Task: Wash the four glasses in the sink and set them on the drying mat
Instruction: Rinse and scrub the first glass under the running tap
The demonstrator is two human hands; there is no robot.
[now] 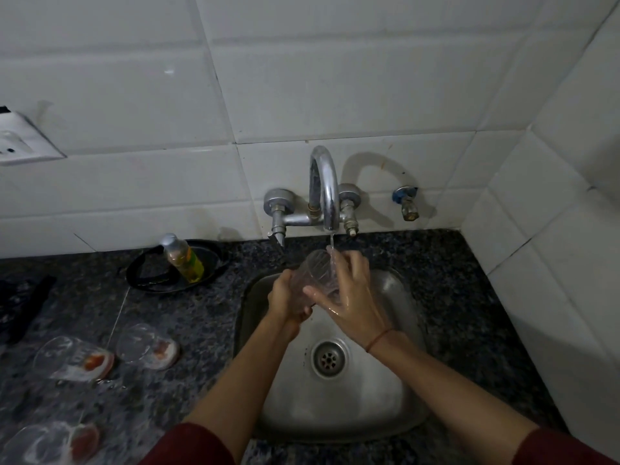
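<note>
Held one clear glass (317, 275) over the far part of the sink (385, 397), right under the tap (323, 186). Held it tilted, open end far and up. Curled the left hand (288, 298) round its near bottom end, fingers tight on it. Wrapped the right hand (345, 293) round its right side, fingertips up by the rim, thumb laid across the front. Looked wet and shiny on that hand. Wore a thin red thread (379, 338) on the right wrist and dark red sleeves (188, 446) on both arms.

Saw a thin stream of water (332, 243) falling from the tap onto the rim and the right fingers. Saw the round drain (328, 357) in the sink, nearer than the hands.

Found three more glasses on the dark speckled counter (469, 297), well left of the sink: a second glass (147, 345), a third glass (75, 359) just left of it, and a fourth glass (50, 443) nearest of all. Saw something reddish at the right end of each. Could not tell if standing or lying.

Saw a small bottle (183, 258) with a yellow-green label on a black tray (144, 280), far and left of the sink. Saw a little blue-topped tap (407, 203) on the wall, right of the big one.
</note>
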